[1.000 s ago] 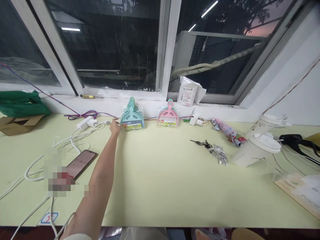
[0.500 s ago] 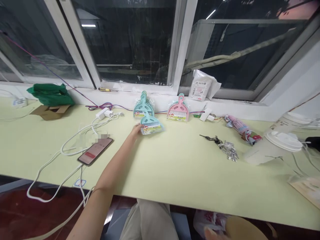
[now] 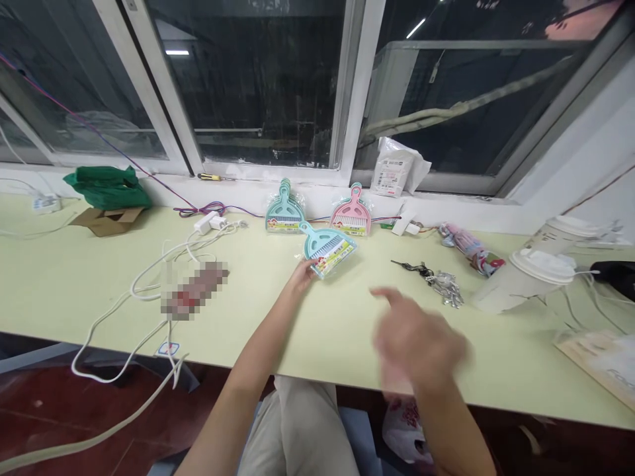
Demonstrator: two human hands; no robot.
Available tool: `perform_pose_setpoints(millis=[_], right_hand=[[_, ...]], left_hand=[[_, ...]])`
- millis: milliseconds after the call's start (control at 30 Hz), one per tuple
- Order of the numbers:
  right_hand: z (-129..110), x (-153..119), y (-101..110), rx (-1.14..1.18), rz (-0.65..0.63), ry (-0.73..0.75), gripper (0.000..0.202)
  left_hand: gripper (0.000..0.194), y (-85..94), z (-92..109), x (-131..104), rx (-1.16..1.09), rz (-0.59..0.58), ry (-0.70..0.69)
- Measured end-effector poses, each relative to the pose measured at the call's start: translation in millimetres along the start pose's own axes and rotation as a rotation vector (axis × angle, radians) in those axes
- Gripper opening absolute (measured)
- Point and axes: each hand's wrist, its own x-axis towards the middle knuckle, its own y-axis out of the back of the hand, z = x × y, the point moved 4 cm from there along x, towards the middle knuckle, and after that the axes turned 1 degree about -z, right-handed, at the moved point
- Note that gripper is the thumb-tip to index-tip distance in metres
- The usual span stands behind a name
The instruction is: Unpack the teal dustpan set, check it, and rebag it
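Note:
A teal dustpan-and-brush set (image 3: 330, 248) in clear wrapping is gripped at its lower left corner by my left hand (image 3: 302, 274), tilted over the middle of the table. Behind it, teal sets (image 3: 284, 213) lean against the wall below the window, with a pink set (image 3: 352, 215) to their right. My right hand (image 3: 419, 340), smeared by motion, is over the front part of the table with the index finger stretched out to the left; its other fingers are too blurred to make out.
On the pale green table (image 3: 347, 330) lie keys (image 3: 446, 287), a folded umbrella (image 3: 471, 248) and lidded cups (image 3: 526, 277) at right. White cables (image 3: 133, 277), a blurred-out phone (image 3: 194, 291), a cardboard box (image 3: 106, 221) and a green bag (image 3: 106, 187) are at left.
My left hand has moved right with the teal set, which has turned and come away from the teal sets behind. My right hand has risen from the bottom edge to above the table.

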Motion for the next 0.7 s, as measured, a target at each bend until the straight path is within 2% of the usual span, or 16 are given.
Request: perform_pose_setpoints(millis=[33, 100, 167, 200, 267, 333, 433, 533, 600, 700], right_hand=[[26, 10, 1, -0.003, 0.057, -0.044, 0.009], [89, 18, 6, 0.047, 0.296, -0.306, 0.011], [151, 9, 5, 0.087, 0.435, -0.638, 0.017], [175, 0, 3, 0.073, 0.485, -0.753, 0.019], [204, -17, -1, 0.065, 0.529, -0.805, 0.023], [214, -31, -7, 0.027, 0.553, -0.778, 0.030], [213, -39, -19, -0.052, 0.480, -0.753, 0.037], [220, -42, -29, 0.016, 0.427, -0.877, 0.041], [231, -45, -29, 0.141, 0.476, -0.963, 0.041], [249, -50, -24, 0.323, 0.594, -1.010, 0.040]], left_hand=[[0.041, 1.0, -1, -2, 0.003, -0.007, -0.011], [0.044, 3.1, -3, -7, 0.021, -0.024, -0.029], [0.047, 5.0, -2, -11, 0.051, -0.015, -0.044], [0.047, 5.3, -2, -12, 0.071, -0.006, -0.046], [0.049, 3.5, -1, -14, 0.109, -0.006, -0.051], [0.050, -0.6, -2, -16, 0.141, -0.028, -0.059], [0.052, -6.9, -4, -17, 0.151, -0.064, -0.074], [0.054, -9.3, -5, -19, 0.126, -0.069, -0.091], [0.056, -8.6, -4, -20, 0.116, -0.060, -0.106], [0.059, -8.9, -4, -21, 0.148, -0.085, -0.077]])
